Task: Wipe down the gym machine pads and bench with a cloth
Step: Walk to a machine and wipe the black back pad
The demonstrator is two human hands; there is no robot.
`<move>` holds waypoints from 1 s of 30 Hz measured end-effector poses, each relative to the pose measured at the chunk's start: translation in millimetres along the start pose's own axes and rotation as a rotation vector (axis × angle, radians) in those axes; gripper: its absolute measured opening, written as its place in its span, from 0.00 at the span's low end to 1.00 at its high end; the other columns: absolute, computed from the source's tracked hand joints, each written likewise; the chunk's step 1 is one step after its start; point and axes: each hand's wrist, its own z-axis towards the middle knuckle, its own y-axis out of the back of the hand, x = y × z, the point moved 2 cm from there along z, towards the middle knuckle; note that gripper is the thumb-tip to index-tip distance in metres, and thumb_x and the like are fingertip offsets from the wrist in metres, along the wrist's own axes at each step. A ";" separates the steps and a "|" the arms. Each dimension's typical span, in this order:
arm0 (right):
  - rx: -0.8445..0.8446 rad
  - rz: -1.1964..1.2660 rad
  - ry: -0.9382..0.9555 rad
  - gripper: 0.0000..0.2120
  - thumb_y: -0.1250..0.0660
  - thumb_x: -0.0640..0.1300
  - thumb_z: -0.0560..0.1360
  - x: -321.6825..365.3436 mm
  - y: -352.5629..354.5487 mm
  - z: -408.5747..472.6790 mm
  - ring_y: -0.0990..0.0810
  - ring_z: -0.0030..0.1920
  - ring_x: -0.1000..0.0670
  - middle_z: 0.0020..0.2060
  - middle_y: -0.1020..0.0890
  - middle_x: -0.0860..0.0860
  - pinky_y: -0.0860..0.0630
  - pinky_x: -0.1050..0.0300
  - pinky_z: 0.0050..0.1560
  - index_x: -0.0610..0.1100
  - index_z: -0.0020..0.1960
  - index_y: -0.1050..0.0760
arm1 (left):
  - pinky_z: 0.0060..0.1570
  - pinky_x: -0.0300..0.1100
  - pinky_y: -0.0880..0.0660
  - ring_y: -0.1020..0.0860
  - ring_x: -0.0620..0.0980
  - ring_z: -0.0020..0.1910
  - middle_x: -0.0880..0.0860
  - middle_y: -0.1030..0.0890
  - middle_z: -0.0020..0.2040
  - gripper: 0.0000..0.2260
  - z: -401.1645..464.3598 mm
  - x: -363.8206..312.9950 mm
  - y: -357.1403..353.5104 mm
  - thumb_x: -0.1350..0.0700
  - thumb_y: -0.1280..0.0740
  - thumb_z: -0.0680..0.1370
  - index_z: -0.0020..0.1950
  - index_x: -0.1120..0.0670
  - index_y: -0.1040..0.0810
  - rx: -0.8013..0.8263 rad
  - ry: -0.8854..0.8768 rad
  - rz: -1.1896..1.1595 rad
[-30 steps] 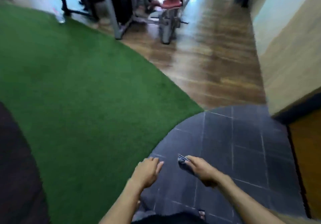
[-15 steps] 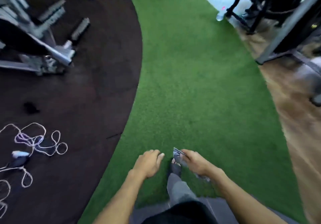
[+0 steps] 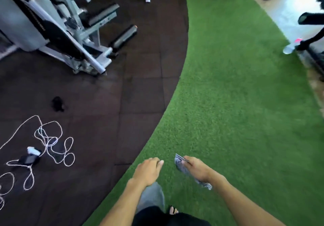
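Observation:
My right hand [image 3: 197, 170] is shut on a grey cloth [image 3: 180, 165], which hangs below the fist over green turf. Just left of it, my left hand [image 3: 149, 170] holds nothing, its fingers loosely curled. A grey gym machine [image 3: 57, 27] with black roller pads [image 3: 122, 36] stands at the upper left on dark rubber flooring, well away from both hands. My grey trouser leg shows between my forearms.
Green turf [image 3: 236, 94] curves through the middle and right. A tangled white cord [image 3: 50, 141] with a small dark device [image 3: 29, 158] lies on the rubber floor at the left. A plastic bottle [image 3: 291, 46] and black equipment legs stand at the right edge.
The view has swung left, from wood and tile floor onto the turf and then toward the grey machine, which now looks closer. Both hands keep the same pose; the cloth stays in my right hand.

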 end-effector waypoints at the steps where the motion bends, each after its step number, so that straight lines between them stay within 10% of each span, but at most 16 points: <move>1: -0.002 -0.008 0.013 0.17 0.44 0.42 0.83 2.2 18.0 20.0 0.31 0.41 0.52 0.33 0.31 0.59 0.36 0.62 0.41 0.54 0.36 0.37 | 0.57 0.51 0.27 0.23 0.58 0.60 0.56 0.19 0.58 0.21 22.0 -5.0 14.1 0.43 0.50 0.84 0.58 0.54 0.23 -0.005 0.001 -0.005; 21: -0.005 -0.022 0.041 0.11 0.44 0.44 0.82 106.5 433.1 526.4 0.29 0.43 0.50 0.42 0.25 0.46 0.31 0.52 0.47 0.38 0.46 0.29 | 0.63 0.53 0.29 0.25 0.57 0.65 0.54 0.22 0.64 0.19 545.0 -75.5 428.8 0.44 0.50 0.85 0.65 0.53 0.26 -0.002 -0.040 0.083; 30: 0.076 -0.152 0.088 0.14 0.44 0.43 0.83 176.6 646.2 767.9 0.27 0.45 0.50 0.40 0.25 0.52 0.37 0.60 0.45 0.53 0.39 0.37 | 0.60 0.51 0.27 0.24 0.58 0.63 0.56 0.21 0.62 0.20 787.7 -91.8 611.8 0.44 0.48 0.84 0.63 0.55 0.25 -0.021 0.071 -0.036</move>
